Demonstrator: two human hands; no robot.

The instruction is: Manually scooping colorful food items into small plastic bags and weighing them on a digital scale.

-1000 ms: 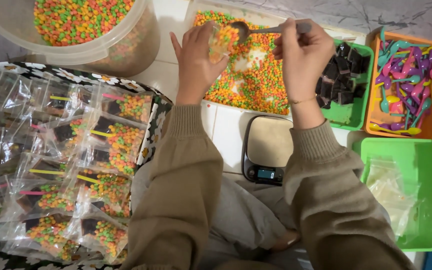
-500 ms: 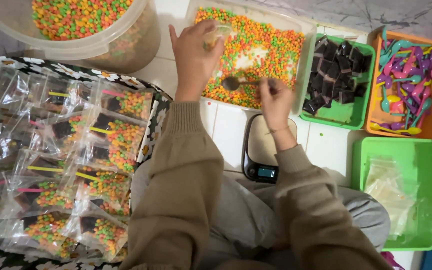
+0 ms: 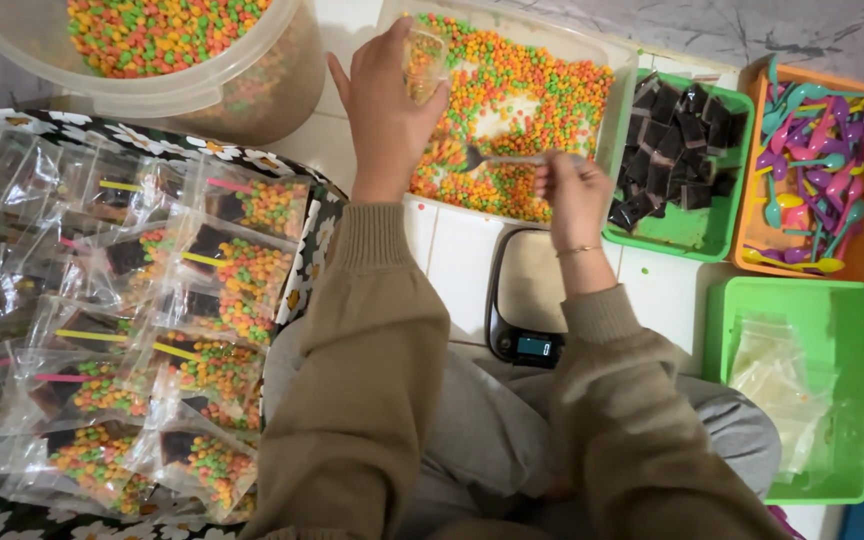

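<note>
Left hand (image 3: 384, 110) fingers curled round a small clear bag (image 3: 425, 62) above the tray of coloured pellets (image 3: 512, 110), right hand (image 3: 572, 190) pinching a spoon (image 3: 497, 158) dipped in the pellets, scale (image 3: 530, 295) just below.

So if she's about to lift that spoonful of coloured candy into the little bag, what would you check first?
1. Spoon gripped by the right hand: ok.
2. Spoon bowl down among the coloured candies in the white tray: ok.
3. Small clear bag held by the left hand above the tray: ok.
4. Bag mouth open: cannot tell.
5. Scale platform bare: ok.
6. Spoon actually loaded: cannot tell.
</note>
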